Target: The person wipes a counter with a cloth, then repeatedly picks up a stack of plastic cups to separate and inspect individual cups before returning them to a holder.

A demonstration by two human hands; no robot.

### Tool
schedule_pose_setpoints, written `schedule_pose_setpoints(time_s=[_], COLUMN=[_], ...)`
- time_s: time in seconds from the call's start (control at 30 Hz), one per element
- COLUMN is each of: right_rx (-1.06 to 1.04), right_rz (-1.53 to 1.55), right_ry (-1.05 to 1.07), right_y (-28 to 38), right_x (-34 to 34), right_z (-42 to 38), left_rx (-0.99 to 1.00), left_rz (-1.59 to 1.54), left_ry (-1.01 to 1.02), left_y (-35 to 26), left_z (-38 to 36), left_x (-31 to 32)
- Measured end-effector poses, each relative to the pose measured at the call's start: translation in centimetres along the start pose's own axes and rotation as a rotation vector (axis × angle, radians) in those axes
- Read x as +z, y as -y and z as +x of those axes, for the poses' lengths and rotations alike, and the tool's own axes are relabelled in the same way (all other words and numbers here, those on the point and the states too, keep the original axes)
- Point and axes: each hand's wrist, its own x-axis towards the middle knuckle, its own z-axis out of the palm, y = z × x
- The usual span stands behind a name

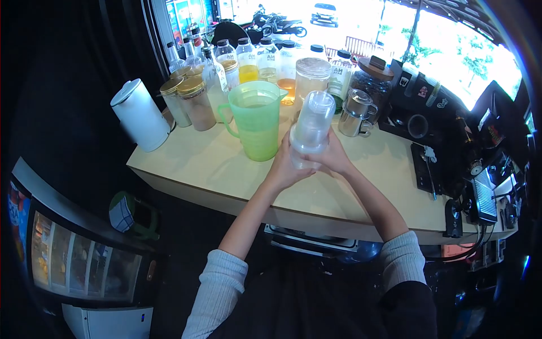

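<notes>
A clear plastic shaker cup (312, 127) with a lid is held above the pale wooden counter (226, 169), tilted a little away from me. My left hand (285, 166) grips its lower part from the left. My right hand (333, 158) cups its base from the right. A green plastic pitcher (257, 120) with liquid inside stands just left of the cup, close to my left hand.
A white electric kettle (140, 114) stands at the counter's left end. Jars with gold lids (192, 99), bottles (248, 59) and a large clear jar (312, 76) line the back. Two steel jugs (355, 113) and a black coffee machine (429, 107) stand to the right. A display fridge (73, 254) is at lower left.
</notes>
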Motion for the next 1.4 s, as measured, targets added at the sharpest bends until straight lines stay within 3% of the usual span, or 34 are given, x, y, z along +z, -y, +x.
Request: schedule_pose_setpoints(time_s=[0.07, 0.2, 0.27, 0.3, 0.37, 0.4, 0.47, 0.53, 0.6, 0.67, 0.73, 0.8, 0.87, 0.9, 0.93, 0.97, 1.0, 1.03, 1.07, 1.13, 1.33, 1.4], right_rx=[-0.035, -0.023, -0.107, -0.12, -0.251, -0.255, 0.001, 0.007, 0.08, 0.128, 0.26, 0.344, 0.366, 0.419, 0.419, 0.448, 0.46, 0.325, 0.331, -0.046, 0.018, 0.043], right_rz=[-0.066, -0.028, -0.034, -0.042, 0.017, 0.01, 0.538, 0.568, 0.971, 1.065, 1.25, 1.252, 1.212, 1.012, 1.019, 0.619, 0.205, 0.199, 0.203, 0.036, 0.153, 0.177], right_ry=[-0.055, -0.072, -0.092, -0.111, -0.145, -0.159, 0.191, 0.279, 0.493, 0.42, 0.415, 0.391, 0.411, 0.252, 0.246, -0.09, -0.406, -0.511, -0.511, -0.588, -0.434, -0.429], right_y=[1.3, 4.5, 5.6, 5.9, 6.1, 5.9, 4.6, 2.4, 1.6, 0.8, -0.1, -0.2, -0.5, -0.3, -0.7, -1.4, -2.3, -2.5, -2.6, -2.2, -3.2, -4.3], right_x=[-0.8, -3.4, -4.9, -5.6, -7.2, -8.3, -10.8, -13.0, -14.6, -15.5, -16.6, -17.9, -19.1, -20.1, -20.8, -21.4, -22.0, -22.5, -22.9, -23.4, -24.1, -24.7], right_z=[1.0, 2.2, 1.9, 1.5, 0.1, -0.5, -2.2, -3.8, -5.3, -6.9, -8.1, -8.6, -8.4, -9.0, -9.0, -9.1, -9.2, -9.4, -9.7, -10.0, -10.5, -10.9], left_rx=[0.094, 0.06, 0.135, 0.157, 0.443, 0.455, 0.457, 0.426, 0.395, 0.362, 0.358, 0.202, 0.235, 0.021, -0.196, -0.222, -0.23, -0.319, -0.406, -0.398, -0.483, -0.394], left_rz=[0.13, 0.054, 0.285, 0.283, 0.345, 0.338, 0.13, -0.047, -0.224, -0.537, -0.64, -0.839, -0.777, -0.805, -0.827, -0.756, -0.755, -0.712, -0.669, -0.609, -0.606, -0.721], left_ry=[-0.02, -0.084, -0.27, -0.26, -0.38, -0.371, -0.306, -0.265, -0.223, -0.043, 0.057, 0.379, 0.358, 0.334, 0.304, 0.184, 0.185, 0.188, 0.189, 0.15, 0.149, 0.134], left_y=[0.6, 0.1, -1.5, -1.5, -1.7, -1.7, -3.5, -5.4, -7.0, -8.3, -7.3, -7.2, -7.1, -6.8, -7.0, -6.6, -6.4, -6.9, -7.2, -6.6, -5.7, -5.2], left_z=[0.1, -0.5, -1.3, -1.6, -1.8, -1.2, -0.4, 1.4, 3.2, 4.8, 6.7, 8.1, 8.9, 8.9, 9.0, 9.3, 9.6, 9.9, 10.2, 10.7, 10.6, 10.2], left_x=[0.0, 0.2, 0.3, 0.3, 0.4, 0.9, 1.8, 3.5, 5.3, 7.0, 8.7, 9.6, 11.3, 12.0, 12.7, 14.1, 14.8, 15.3, 15.8, 17.8, 21.9, 22.6])
